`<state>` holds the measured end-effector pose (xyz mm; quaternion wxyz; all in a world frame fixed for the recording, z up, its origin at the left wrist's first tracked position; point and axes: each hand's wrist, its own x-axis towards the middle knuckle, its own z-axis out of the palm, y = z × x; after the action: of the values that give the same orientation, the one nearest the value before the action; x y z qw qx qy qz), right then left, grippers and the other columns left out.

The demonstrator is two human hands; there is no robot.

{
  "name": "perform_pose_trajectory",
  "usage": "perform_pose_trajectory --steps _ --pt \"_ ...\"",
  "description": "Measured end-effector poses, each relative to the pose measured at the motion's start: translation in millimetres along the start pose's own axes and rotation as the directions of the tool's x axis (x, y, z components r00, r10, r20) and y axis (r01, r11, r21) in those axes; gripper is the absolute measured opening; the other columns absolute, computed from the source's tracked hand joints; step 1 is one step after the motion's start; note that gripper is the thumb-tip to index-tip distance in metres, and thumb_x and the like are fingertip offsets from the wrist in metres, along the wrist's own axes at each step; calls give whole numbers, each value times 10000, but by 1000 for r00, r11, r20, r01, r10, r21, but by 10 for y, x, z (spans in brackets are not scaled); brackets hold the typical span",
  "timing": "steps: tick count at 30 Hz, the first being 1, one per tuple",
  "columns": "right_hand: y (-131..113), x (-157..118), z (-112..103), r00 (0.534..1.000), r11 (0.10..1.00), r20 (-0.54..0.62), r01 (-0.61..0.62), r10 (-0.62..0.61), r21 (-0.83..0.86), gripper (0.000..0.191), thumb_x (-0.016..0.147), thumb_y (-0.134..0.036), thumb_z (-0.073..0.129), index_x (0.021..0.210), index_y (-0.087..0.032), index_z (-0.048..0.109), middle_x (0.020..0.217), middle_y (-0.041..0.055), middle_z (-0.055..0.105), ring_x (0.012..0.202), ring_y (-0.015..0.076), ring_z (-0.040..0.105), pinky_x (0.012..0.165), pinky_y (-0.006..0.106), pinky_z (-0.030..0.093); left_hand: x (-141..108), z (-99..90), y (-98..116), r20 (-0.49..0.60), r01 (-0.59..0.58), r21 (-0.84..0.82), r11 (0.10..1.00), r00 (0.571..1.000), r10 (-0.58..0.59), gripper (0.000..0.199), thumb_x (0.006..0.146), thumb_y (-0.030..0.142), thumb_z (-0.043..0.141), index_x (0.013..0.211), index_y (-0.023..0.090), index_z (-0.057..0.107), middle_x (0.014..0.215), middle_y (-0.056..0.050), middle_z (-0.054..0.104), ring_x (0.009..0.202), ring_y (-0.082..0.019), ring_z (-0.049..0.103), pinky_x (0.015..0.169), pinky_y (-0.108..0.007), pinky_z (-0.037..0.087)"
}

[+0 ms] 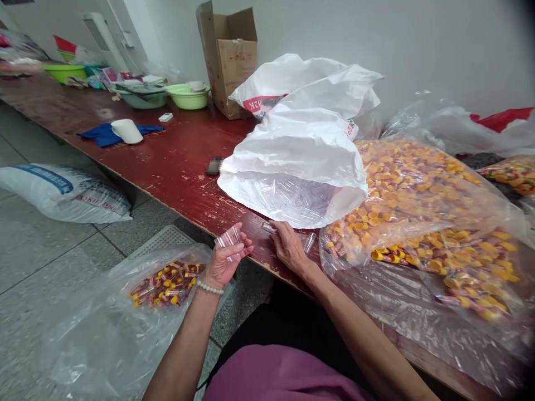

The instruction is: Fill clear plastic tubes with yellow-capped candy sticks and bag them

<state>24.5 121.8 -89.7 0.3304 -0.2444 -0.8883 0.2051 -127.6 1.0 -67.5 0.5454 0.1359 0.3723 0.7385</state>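
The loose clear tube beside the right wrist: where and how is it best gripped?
Pinch the clear tube mid-length across its long sides, probably from above: it lies flat on the table, slim and straight, with the white sack close beyond its far end.

One camera looks from the person's head, forward and down. It is near to the left hand (223,266) and the right hand (291,250); the wall (409,61) stands farther.
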Motion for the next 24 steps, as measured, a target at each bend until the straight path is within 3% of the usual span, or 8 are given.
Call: perform_pose_trajectory --steps 4,6,8,10,13,17,20,24 --pt "-163 -261 -184 998 999 -43 49 -50 -13 477 845 -90 354 1319 -149 341 1203 148 481 1140 217 456 955 396 404 -25 147 -157 40 52 31 998 998 -54 531 636 63 692 1139 196 582 878 0 648 773 -131 637 786 -327 510" --pt "-223 -371 -313 990 999 -135 -42 42 7 459 851 -108 365 1308 -142 348 1185 147 477 1122 214 462 944 390 409 -39 223 -235 56 75 37 997 996 -77 523 635 67 696 1130 192 584 870 3 638 749 -118 627 761 -309 514" --pt "-232 -476 -465 951 981 -239 -186 194 54 412 859 -144 397 1271 -145 394 1135 133 505 1058 210 494 916 388 422 -47 297 -303 76 92 53 994 992 -96 511 634 73 701 1119 186 586 859 2 628 731 -110 617 737 -299 519" --pt "-204 -574 -627 908 945 -265 -301 325 128 362 866 -184 433 1228 -169 453 1099 105 543 1008 203 519 901 388 425 -47 368 -363 98 100 79 992 989 -108 494 638 75 705 1107 179 589 854 0 620 718 -104 607 713 -287 521" --pt "-177 -684 -849 890 902 -193 -373 414 216 301 875 -233 471 1171 -215 527 1076 66 582 995 191 540 899 375 423 -36 457 -434 114 108 112 988 986 -120 482 649 81 706 1105 181 586 876 -6 618 724 -104 599 690 -271 520" --pt "-278 -700 -1029 946 934 -57 -304 319 187 246 844 -218 531 1081 -221 593 1027 56 586 967 188 544 880 364 423 -13 526 -486 166 104 134 986 978 -125 492 661 80 696 1125 190 571 972 -28 628 766 -111 603 759 -300 516" --pt "-387 -639 -1021 968 944 72 -252 242 215 263 776 -151 585 1032 -210 590 960 39 609 870 166 564 790 320 453 -20 553 -506 241 62 180 982 965 -105 484 688 102 692 1144 197 560 978 -29 631 856 -129 606 854 -310 484" --pt "-471 -558 -866 940 870 91 -338 328 359 286 764 -129 558 1041 -200 542 893 17 623 730 126 576 651 258 471 -76 576 -556 359 -11 287 958 928 -96 582 667 130 730 1201 220 518 1090 -45 612 1058 -187 561 928 -317 445"
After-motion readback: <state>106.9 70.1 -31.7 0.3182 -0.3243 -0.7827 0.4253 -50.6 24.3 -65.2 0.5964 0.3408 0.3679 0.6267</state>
